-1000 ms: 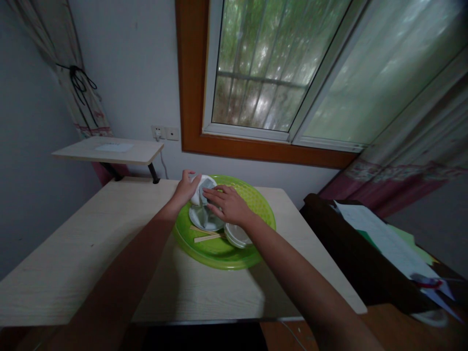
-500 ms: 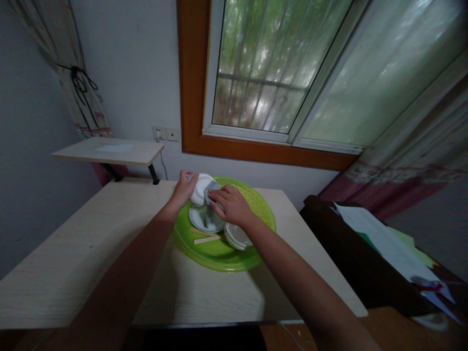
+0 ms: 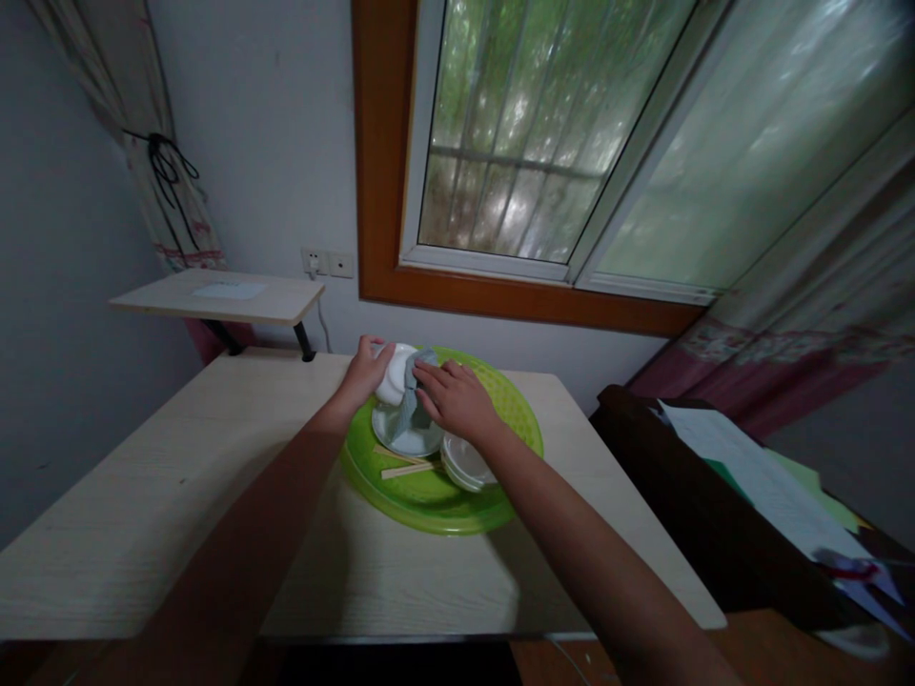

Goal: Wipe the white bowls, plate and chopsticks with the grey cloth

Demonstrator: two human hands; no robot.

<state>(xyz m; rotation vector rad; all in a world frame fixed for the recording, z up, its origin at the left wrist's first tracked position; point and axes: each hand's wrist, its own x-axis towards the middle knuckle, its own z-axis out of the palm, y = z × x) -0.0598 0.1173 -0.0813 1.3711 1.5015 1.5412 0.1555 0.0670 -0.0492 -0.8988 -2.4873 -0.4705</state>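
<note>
My left hand point(image 3: 366, 370) grips the edge of a white bowl point(image 3: 392, 379), which is tilted above the far left of a round green tray point(image 3: 443, 524). My right hand point(image 3: 457, 398) is closed on a grey-green cloth point(image 3: 410, 395) and presses it against the bowl's right side. The cloth's lower end hangs over a white plate point(image 3: 407, 441) on the tray. Near my right wrist sit stacked white bowls point(image 3: 466, 465), partly covered by the forearm. Wooden chopsticks point(image 3: 407, 467) lie on the tray in front of the plate.
The tray rests on a pale wooden table point(image 3: 214, 514). A small raised shelf point(image 3: 235, 297) with a paper on it stands at the back left. Behind are a wall socket point(image 3: 327, 263) and a window point(image 3: 529, 143). Papers point(image 3: 758, 476) lie on dark furniture at the right.
My right hand has shifted slightly with the cloth, which now hangs in a different fold across the bowl's side. My left hand keeps its grip on the bowl. The view has moved slightly.
</note>
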